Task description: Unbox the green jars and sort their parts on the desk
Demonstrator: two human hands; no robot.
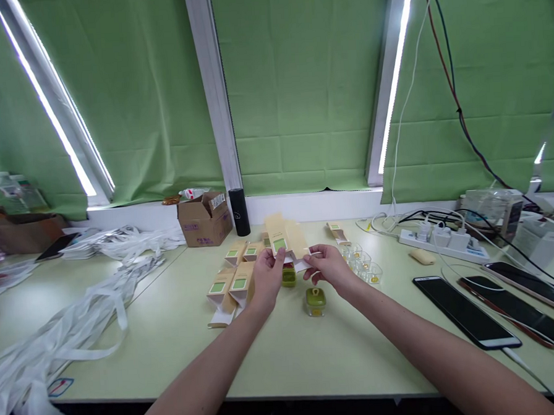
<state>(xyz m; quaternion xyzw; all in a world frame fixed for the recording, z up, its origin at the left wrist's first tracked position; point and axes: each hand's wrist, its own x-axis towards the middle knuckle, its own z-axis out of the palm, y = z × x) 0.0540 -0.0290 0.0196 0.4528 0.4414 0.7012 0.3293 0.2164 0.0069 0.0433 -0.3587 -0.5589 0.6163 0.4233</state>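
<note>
Both hands hold one tan folded carton (278, 230) with a green label, raised above the middle of the table. My left hand (268, 276) pinches its lower left part, and my right hand (329, 266) grips a white flap at its lower right. Just below the carton, a small green container (288, 275) is partly covered. Nearer to me stands a small clear jar with a green lid (316, 301). Several similar tan cartons (240, 284) stand to the left of my left hand. Clear glass jars (362, 264) sit to the right, beyond my right forearm.
A brown cardboard box (204, 220) and a black cylinder (239, 212) stand at the back. White straps (92, 310) cover the left side. Phones (466, 311), cables and a power strip (444, 246) lie at the right. Another tan carton (338, 233) lies behind the glass jars.
</note>
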